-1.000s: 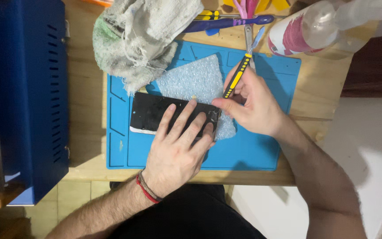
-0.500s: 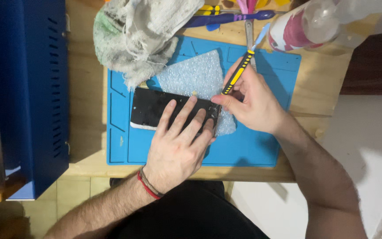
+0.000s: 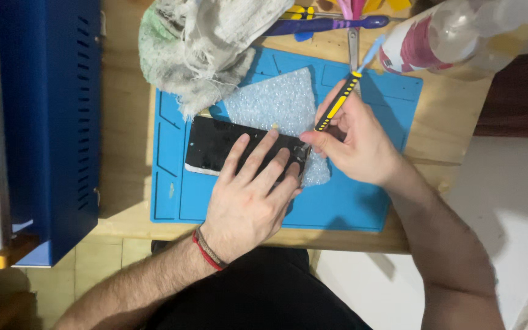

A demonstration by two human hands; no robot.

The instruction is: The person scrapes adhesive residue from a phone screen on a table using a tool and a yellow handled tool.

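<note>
Left hand (image 3: 249,198) flat, fingers spread, pressing phone (image 3: 218,146) onto blue mat (image 3: 349,205) on counter (image 3: 126,153). Right hand (image 3: 359,143) grasping yellow-black tool (image 3: 337,104), tip at phone's right end. Bubble wrap (image 3: 273,104) under phone. Rag (image 3: 206,49) just above. Bottle (image 3: 444,36) top right.

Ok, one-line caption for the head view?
Left hand pins a black phone on a blue mat; right hand works a yellow-black tool.

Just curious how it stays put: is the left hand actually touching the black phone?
Touching. The head view shows the left hand lying flat, fingers spread across the black phone.
</note>
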